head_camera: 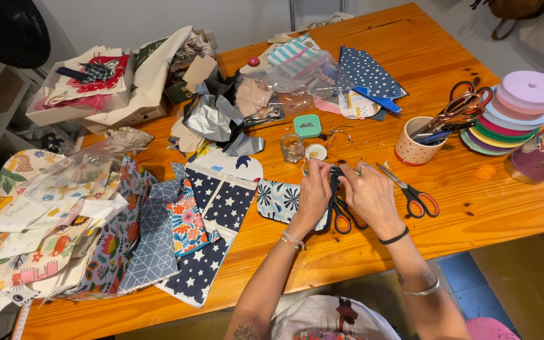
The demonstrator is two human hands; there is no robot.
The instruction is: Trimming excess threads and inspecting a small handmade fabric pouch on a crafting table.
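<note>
- Left hand: raised just above the wooden table, fingers curled and pinching the upper end of a dark fabric strip; thin bracelets at the wrist.
- Right hand: close against the left, fingertips pinching the same strip from the other side; ring on one finger, dark band at the wrist, silver bangle further up the forearm.
- Dark fabric strip: hangs between the two hands, near the table's front edge, just above orange-handled scissors.
- Blue patterned pouch: flat on the table, just left of the hands, partly under the left hand.
- Red-handled scissors: on the table, just right of the hands.
- Spotted cup: behind the hands to the right, holding scissors and pens.
- Ribbon spools: stacked at the table's right edge.
- Printed fabric pieces: spread over the table's left part, overhanging the front edge.
- Small glass jar: behind the hands.
</note>
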